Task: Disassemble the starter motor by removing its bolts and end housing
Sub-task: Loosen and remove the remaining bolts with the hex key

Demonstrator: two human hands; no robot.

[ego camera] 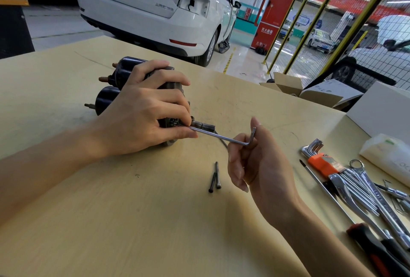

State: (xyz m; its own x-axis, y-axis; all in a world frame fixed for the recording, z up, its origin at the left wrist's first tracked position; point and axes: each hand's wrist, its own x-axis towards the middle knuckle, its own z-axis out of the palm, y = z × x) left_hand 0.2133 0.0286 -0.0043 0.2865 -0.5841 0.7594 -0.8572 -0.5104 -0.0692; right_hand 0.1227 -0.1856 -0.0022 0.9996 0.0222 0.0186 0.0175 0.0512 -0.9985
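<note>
Left hand gripping the motor from above, pressing it onto the counter, thumb and finger steadying the key. Right hand pinching the key's bent end, just right of the motor. Two bolts lying between the hands, near the right one.

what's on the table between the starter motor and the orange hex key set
In the head view: the right hand holding a bent hex key whose tip reaches the starter motor, and two loose bolts on the table, left of the hex key set.
</note>
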